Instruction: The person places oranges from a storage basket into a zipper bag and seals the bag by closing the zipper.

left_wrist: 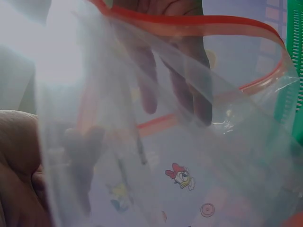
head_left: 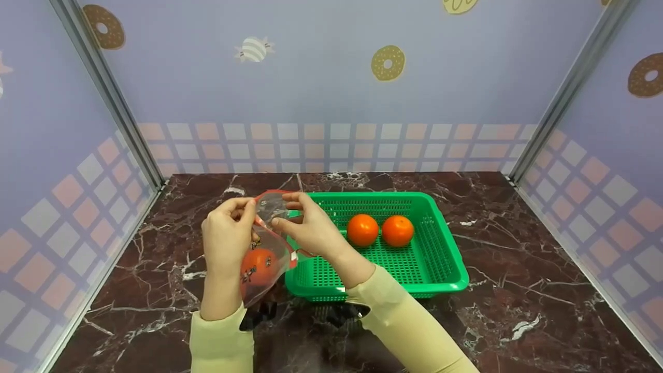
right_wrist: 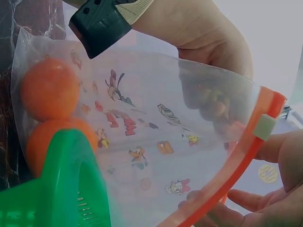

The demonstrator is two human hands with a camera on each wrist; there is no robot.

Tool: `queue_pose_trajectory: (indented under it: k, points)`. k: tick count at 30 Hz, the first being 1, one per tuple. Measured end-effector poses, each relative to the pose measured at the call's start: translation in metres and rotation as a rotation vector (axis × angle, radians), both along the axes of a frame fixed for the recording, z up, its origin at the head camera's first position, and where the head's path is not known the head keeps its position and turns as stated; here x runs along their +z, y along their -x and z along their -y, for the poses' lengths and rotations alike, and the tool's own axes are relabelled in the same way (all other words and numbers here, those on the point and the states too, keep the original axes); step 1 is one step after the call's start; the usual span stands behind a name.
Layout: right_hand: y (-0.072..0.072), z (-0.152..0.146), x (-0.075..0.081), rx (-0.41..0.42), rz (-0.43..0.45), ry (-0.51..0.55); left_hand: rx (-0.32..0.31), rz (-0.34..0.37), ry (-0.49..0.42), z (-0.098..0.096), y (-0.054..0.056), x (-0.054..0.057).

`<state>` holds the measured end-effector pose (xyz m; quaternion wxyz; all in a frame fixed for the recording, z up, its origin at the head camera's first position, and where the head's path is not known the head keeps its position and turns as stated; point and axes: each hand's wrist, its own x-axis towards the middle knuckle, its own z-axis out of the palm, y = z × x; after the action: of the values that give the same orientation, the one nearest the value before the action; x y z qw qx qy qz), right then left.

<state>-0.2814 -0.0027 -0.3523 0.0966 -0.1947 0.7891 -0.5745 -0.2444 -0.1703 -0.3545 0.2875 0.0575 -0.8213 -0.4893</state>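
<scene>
A clear zip bag [head_left: 277, 246] with a red zip edge, a pale slider [right_wrist: 265, 126] and cartoon prints hangs from my left hand [head_left: 228, 233]. That hand pinches the bag's rim on the left. My right hand [head_left: 311, 228] is at the bag's mouth, its thumb and fingers spread and touching the red rim, which gapes. The right wrist view shows two oranges at the bottom of the bag, an upper orange [right_wrist: 49, 90] and a lower orange [right_wrist: 38, 146] partly behind the basket's rim. Two more oranges, one left [head_left: 362, 230] and one right [head_left: 398, 231], lie in the green basket [head_left: 440, 248].
The basket stands on a dark red marbled table [head_left: 518, 290], right beside the bag and under my right forearm. Patterned panels [head_left: 321, 93] close off the back and both sides, with metal posts [head_left: 111, 98] at the corners.
</scene>
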Motion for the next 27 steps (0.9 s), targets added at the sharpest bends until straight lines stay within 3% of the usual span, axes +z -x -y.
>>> queue_pose_trajectory:
  k: [27]
  points:
    - [0.003, -0.019, 0.002, 0.026, -0.044, -0.034, 0.010, 0.008, 0.025, 0.000, 0.000, 0.001]
